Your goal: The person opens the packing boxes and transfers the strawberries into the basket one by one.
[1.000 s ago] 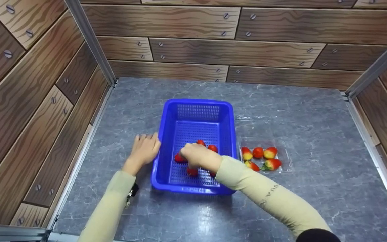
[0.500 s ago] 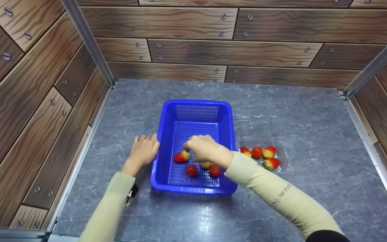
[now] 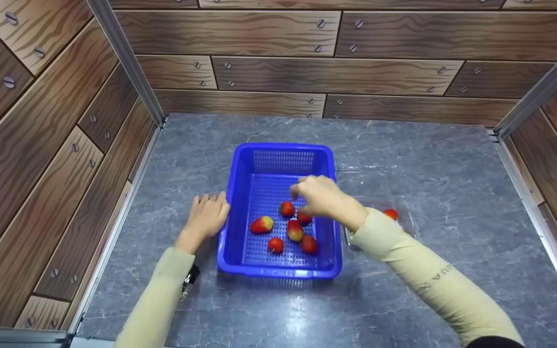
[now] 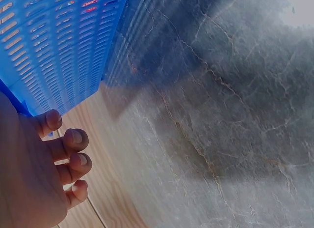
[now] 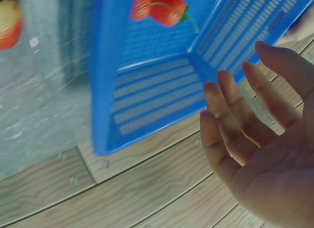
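Note:
A blue perforated plastic basket (image 3: 283, 270) holds several red and yellow strawberries (image 3: 261, 225). My left hand (image 3: 207, 216) holds its left rim; in the left wrist view the fingers (image 4: 73, 139) are curled beside the basket wall and the thumb is hidden. My right hand (image 3: 322, 195) hovers over the basket's right side with nothing in it. In the right wrist view its fingers (image 5: 240, 125) are spread and slightly bent. Right of the basket lies a clear plastic box (image 3: 406, 212) with strawberries in it, one (image 3: 391, 213) showing past the right forearm, which hides most of the rest.
The grey marbled tabletop (image 3: 476, 217) is bounded by wood-patterned panels (image 3: 278, 75) at the back and sides, with metal posts at the corners. The box's clear lid (image 3: 365, 176) lies flat behind it.
My right hand has risen from the strawberries in the basket and moved right and away from me, uncovering them; its forearm now covers most of the plastic box. My left hand stays at the rim.

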Tool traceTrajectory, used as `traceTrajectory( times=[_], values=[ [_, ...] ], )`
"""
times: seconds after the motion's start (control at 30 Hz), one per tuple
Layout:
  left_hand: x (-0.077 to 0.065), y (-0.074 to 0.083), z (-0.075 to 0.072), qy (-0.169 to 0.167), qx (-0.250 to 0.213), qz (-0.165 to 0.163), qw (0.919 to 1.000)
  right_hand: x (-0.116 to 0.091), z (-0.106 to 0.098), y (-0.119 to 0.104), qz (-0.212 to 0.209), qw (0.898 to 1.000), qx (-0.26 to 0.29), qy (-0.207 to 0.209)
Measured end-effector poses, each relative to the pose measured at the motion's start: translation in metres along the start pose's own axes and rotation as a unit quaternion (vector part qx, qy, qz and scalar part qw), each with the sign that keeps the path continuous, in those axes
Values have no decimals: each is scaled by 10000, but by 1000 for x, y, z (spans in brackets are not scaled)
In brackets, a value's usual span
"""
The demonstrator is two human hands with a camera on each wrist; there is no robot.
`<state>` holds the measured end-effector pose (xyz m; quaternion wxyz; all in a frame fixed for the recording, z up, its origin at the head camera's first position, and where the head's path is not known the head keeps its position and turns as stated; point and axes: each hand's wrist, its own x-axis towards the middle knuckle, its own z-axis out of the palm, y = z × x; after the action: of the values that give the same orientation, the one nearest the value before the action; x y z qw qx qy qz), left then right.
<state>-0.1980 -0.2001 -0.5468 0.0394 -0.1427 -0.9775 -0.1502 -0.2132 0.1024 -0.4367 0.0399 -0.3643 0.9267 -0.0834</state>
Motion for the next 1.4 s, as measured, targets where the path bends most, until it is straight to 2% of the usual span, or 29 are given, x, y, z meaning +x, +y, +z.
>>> traceTrajectory(
  times=[0.17, 0.53, 0.77, 1.07, 1.4],
  values=[
    [-1, -1, 0, 0, -12, 2, 10000, -10, -5, 20, 254, 9996, 97, 32],
    [1, -1, -1, -91, -63, -44, 9999, -43, -16, 70, 987, 9922, 732, 194],
    [0, -1, -1, -40, -46, -10, 10000, -69, -16, 100, 1304, 9897, 584, 75],
    [1, 1, -1, -121, -40, -52, 9999, -94, -1, 127, 1654, 9835, 691, -264],
    [0, 1, -2, -108, -1, -20, 9999, -118, 27, 143, 1966, 9716, 1222, -500]
  ],
)
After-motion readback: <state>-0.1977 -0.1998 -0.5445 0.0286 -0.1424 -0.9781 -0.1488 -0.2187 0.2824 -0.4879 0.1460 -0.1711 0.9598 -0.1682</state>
